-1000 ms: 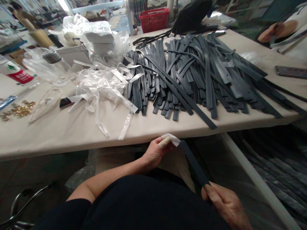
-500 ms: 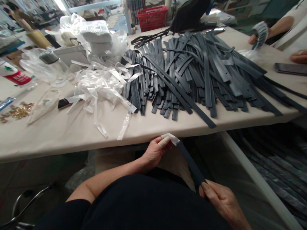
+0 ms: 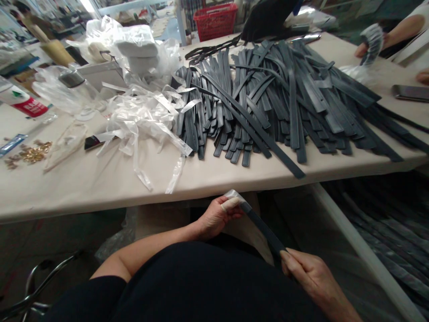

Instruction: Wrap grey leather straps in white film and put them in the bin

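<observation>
A dark grey strap (image 3: 266, 233) slants between my two hands, just in front of the table edge. My left hand (image 3: 217, 213), with a pale cover on one finger, pinches its upper end, where a translucent white plastic strip (image 3: 233, 194) lies over the strap. Lower down, my right hand (image 3: 306, 270) is closed round the strap, its thumb on top. The part of the strap beyond the right hand is hidden. Many similar dark straps (image 3: 248, 112) are heaped on the table (image 3: 110, 190), beside a tangle of white plastic strips (image 3: 144, 118).
Gold metal pieces (image 3: 36, 152), a clear bag (image 3: 67, 141) and a red-labelled bottle (image 3: 23, 100) lie at the left. A red basket (image 3: 216, 22) stands behind. Another person's arm (image 3: 402, 33) and a phone (image 3: 410, 93) are at the right. Below the table runs a pale bar (image 3: 362, 250).
The white plastic end has straightened in line with the strap in my left hand. My right hand has shifted slightly up. The view has moved a little.
</observation>
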Tool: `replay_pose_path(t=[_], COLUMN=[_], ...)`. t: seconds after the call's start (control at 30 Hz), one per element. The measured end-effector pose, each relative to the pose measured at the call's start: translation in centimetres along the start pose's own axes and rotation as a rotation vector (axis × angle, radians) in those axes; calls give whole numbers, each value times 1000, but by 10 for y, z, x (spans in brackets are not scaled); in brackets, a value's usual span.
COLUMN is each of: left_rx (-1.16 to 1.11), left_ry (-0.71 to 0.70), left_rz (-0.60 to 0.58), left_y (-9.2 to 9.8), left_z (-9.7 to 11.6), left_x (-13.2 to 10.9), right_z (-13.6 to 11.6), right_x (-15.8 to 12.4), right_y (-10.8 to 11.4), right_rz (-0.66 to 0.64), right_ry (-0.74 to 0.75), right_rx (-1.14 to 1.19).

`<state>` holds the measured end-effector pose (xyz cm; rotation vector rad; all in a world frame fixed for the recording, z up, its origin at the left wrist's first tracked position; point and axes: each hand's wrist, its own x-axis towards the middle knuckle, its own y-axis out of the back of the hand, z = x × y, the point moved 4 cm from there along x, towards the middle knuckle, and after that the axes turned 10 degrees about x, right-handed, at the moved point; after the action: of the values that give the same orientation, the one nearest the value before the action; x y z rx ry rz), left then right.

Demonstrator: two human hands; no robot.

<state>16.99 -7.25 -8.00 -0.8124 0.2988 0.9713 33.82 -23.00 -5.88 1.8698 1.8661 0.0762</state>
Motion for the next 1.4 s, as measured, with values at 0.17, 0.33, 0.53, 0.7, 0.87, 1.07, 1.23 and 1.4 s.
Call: replay_pose_path(t=[0.17, 0.33, 0.53, 0.7, 0.87, 1.07, 1.23, 1.4], left_rx=[97, 149, 205, 258, 152, 94, 273, -190], left_ry=[5, 105, 173, 1, -222, -865, -1575, -1194], left_rz=[-15, -107, -233, -181, 153, 835, 1380, 1196], left_y=[4, 2, 1, 38, 104, 193, 211, 233], left_z=[0, -11, -10, 10, 31, 106, 139, 98], left_x=[-3, -7, -21, -51, -96, -215, -323, -271], right_z=[-3, -19, -51, -73, -104, -179, -217, -205], right_x=[2, 16, 49, 68, 100, 129, 130, 143], right_y=[-3, -9, -23, -24, -52, -137, -180, -168], right_rz=[-45, -101, -252, -488, -730, -962, -1135, -999], right_ry=[13, 24, 23, -14, 18, 222, 404, 423], right_rx=[-5, 24, 167, 183, 118, 127, 106, -166])
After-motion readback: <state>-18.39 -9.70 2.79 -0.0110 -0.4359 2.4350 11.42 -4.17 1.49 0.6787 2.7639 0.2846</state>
